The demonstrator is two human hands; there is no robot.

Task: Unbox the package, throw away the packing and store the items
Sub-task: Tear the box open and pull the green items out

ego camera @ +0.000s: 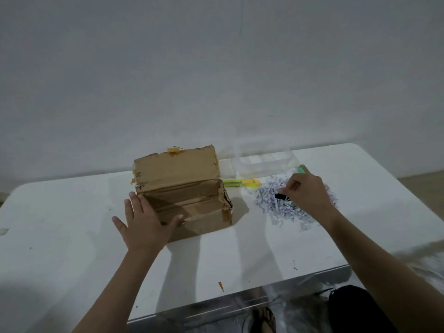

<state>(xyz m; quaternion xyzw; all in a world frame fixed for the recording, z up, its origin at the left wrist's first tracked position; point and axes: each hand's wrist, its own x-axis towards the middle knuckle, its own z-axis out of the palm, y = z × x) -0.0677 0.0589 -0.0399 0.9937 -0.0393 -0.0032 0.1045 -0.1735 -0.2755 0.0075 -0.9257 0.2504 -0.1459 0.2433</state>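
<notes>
**Desk:** Fingers (295,186) of the right hand (307,194) curl down into a heap of shredded paper (276,205), pinching a small black-capped item (280,196); those of the left hand (144,221) lie straight and spread against the near left corner of the opened cardboard box (182,191). What is the step?

**Field:** By my reading, picking an item out of the packing. The box stands on the white table (72,212), lid flap up, its inside apparently bare cardboard. The shred lies well to its right, and a clear plastic container (266,161) sits just behind the shred, near the wall.

**Desk:** How to do it cleanly?

**Field:** Lift straight up and let the strips fall off before moving. Paper clings, and anything carried along ends up in storage instead of the bin. Something green (294,207) shows under the hand, so more pieces may be buried. Comb the heap before sweeping it away.

**Desk:** And the left hand?

**Field:** It only steadies the box and grips nothing. It could help more by holding the shred down while the right hand draws the item free.

**Desk:** Anything else on the table?

**Field:** A yellow-green utility knife (240,182) between box and shred, close to the working hand. I cannot tell whether its blade is out, so the reach is best kept clear of it.
</notes>
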